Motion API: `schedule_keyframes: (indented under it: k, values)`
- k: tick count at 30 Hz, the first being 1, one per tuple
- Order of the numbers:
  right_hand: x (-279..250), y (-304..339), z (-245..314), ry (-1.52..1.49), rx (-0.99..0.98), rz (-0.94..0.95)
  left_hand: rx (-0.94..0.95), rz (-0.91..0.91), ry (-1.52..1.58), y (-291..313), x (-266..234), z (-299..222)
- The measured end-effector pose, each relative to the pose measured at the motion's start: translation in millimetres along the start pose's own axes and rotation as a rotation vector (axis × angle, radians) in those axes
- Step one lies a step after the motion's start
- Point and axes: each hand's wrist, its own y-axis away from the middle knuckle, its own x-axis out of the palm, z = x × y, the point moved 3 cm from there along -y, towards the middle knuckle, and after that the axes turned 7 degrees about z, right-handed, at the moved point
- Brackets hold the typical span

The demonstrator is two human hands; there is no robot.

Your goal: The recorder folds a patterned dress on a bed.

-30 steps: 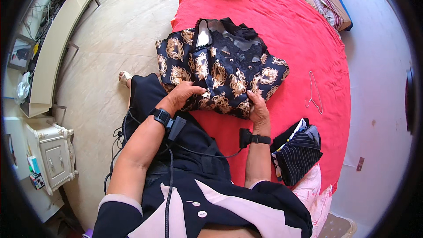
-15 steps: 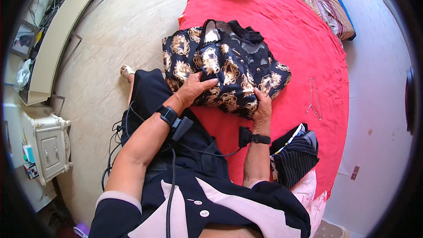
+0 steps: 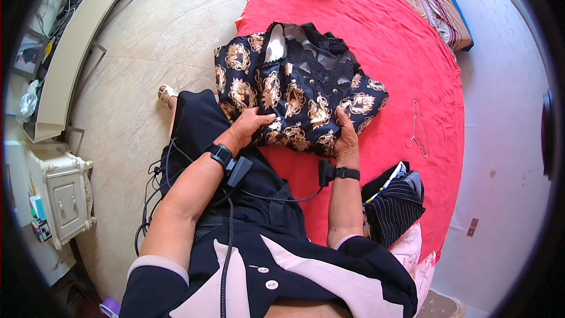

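Observation:
A black blouse [image 3: 294, 97] with a gold medallion print and a sheer lace yoke lies gathered across the near part of a red-covered bed [image 3: 406, 70]. My left hand [image 3: 248, 126] is closed on its near left edge, thumb on top and the other fingers under the cloth. On the near right edge my right hand [image 3: 346, 134] grips the fabric the same way, its thumb pointing up. The neckline faces away from me, and part of a white lining shows inside it. Cloth hides most of my fingertips.
A wire hanger [image 3: 418, 129] lies on the bed to the right. Nearer me sits a pile of folded dark striped clothes [image 3: 394, 209]. Cables [image 3: 229, 247] run from my wrist straps across my lap. A white cabinet [image 3: 65, 194] stands at left.
The front of the blouse is now spread flatter and its lace yoke opened wider. My left hand has shifted slightly left and down along the edge; my right hand keeps its hold.

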Motion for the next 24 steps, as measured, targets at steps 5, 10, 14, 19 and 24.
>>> schedule_keyframes:
  k: [5, 10, 14, 19, 24]
  values:
    - [-10.0, -12.1, -18.0, -0.055, 0.096, -0.006, 0.023, 0.043, 0.018, -0.6, -0.7, 1.0]
    - [-31.4, -26.3, -24.6, -0.089, 0.098, 0.043, 0.036, 0.009, -0.039, 1.1, -0.8, 0.0]
    - [-45.3, -37.4, -32.6, -0.12, 0.15, 0.087, 0.071, 0.045, -0.027, -1.5, -0.7, 3.0]
    - [-41.7, -32.9, -28.9, -0.118, 0.133, 0.086, 0.081, 0.069, 0.002, -2.5, -0.4, 3.5]
    - [-11.5, -16.3, -3.8, -0.07, 0.066, 0.059, 0.099, 0.05, -0.034, 2.8, -2.3, -0.9]
